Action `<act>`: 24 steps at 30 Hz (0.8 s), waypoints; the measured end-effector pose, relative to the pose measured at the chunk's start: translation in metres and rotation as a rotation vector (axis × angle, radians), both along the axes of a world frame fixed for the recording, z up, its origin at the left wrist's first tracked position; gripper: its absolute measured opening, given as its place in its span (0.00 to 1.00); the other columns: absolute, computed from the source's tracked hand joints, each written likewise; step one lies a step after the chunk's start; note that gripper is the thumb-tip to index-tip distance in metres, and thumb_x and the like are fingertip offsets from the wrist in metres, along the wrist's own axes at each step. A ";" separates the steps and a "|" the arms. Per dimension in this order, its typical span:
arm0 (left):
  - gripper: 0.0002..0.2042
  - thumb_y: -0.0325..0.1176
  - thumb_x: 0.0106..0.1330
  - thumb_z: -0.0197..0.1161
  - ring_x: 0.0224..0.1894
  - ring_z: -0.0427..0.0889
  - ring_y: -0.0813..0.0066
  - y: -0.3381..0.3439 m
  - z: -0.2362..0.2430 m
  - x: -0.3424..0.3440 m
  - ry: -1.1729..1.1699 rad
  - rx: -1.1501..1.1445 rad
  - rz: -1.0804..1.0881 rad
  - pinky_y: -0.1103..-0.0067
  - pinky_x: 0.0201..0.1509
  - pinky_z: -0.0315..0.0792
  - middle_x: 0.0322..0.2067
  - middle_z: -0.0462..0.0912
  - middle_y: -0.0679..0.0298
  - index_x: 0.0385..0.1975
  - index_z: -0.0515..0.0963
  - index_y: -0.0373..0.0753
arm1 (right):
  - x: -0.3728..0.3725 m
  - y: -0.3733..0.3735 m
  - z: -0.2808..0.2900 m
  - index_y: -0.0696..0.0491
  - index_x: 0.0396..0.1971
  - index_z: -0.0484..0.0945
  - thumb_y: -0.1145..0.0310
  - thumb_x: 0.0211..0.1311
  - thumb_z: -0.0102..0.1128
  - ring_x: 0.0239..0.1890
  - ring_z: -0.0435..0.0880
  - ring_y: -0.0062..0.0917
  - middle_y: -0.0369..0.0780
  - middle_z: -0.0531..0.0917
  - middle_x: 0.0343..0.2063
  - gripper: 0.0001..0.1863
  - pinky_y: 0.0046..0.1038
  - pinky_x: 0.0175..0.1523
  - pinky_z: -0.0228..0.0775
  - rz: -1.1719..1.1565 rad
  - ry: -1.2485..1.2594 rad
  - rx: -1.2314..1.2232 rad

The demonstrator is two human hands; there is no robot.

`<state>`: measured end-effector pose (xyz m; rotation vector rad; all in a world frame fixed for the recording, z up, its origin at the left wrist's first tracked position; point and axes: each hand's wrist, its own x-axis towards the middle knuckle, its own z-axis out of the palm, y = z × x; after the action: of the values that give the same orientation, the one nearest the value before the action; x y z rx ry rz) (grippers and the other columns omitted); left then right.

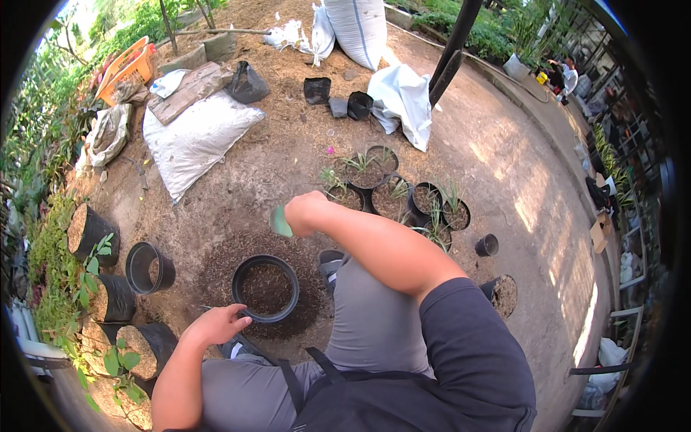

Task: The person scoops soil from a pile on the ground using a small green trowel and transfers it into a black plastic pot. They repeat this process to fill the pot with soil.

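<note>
My right hand (306,211) is closed on a small green scoop-like object (281,222), held in the air above and right of a wide black pot (265,289). The pot stands on dark scattered soil, with soil inside it. My left hand (219,322) grips the pot's near left rim with its fingertips. A black pot (150,268) with little inside stands to the left. Black pots of spiky seedlings (389,196) are grouped beyond my right arm.
Soil-filled bags (101,234) line the left. White sacks (198,144), small black bags (317,91), boards and an orange basket (122,70) lie farther back. A dark post (450,54) rises behind. A small pot (486,245) stands right. Another person (566,75) is far right.
</note>
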<state>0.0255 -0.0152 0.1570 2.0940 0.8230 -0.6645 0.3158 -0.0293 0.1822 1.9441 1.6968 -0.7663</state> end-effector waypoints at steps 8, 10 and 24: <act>0.24 0.45 0.61 0.55 0.34 0.79 0.58 -0.004 0.016 0.000 -0.049 -0.017 -0.053 0.71 0.39 0.71 0.29 0.80 0.55 0.52 0.68 0.36 | 0.000 -0.004 -0.002 0.58 0.30 0.81 0.72 0.42 0.56 0.31 0.83 0.33 0.45 0.82 0.31 0.12 0.33 0.34 0.74 0.016 -0.015 0.039; 0.23 0.44 0.61 0.55 0.33 0.79 0.59 -0.005 0.020 -0.002 -0.076 -0.021 -0.061 0.71 0.38 0.71 0.28 0.80 0.55 0.52 0.69 0.37 | 0.003 -0.003 -0.009 0.57 0.29 0.81 0.73 0.42 0.56 0.31 0.83 0.31 0.44 0.82 0.30 0.11 0.32 0.33 0.74 -0.009 0.036 -0.035; 0.24 0.43 0.60 0.55 0.33 0.79 0.59 0.002 0.052 -0.022 -0.114 -0.111 0.074 0.72 0.40 0.71 0.29 0.80 0.54 0.54 0.66 0.36 | 0.024 0.006 -0.020 0.62 0.30 0.80 0.74 0.44 0.54 0.28 0.82 0.31 0.46 0.81 0.31 0.12 0.32 0.30 0.74 -0.208 0.155 -0.137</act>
<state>0.0039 -0.0130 0.2091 1.9722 0.7774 -0.5338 0.3395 -0.0231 0.1627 2.0304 1.4966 -1.1063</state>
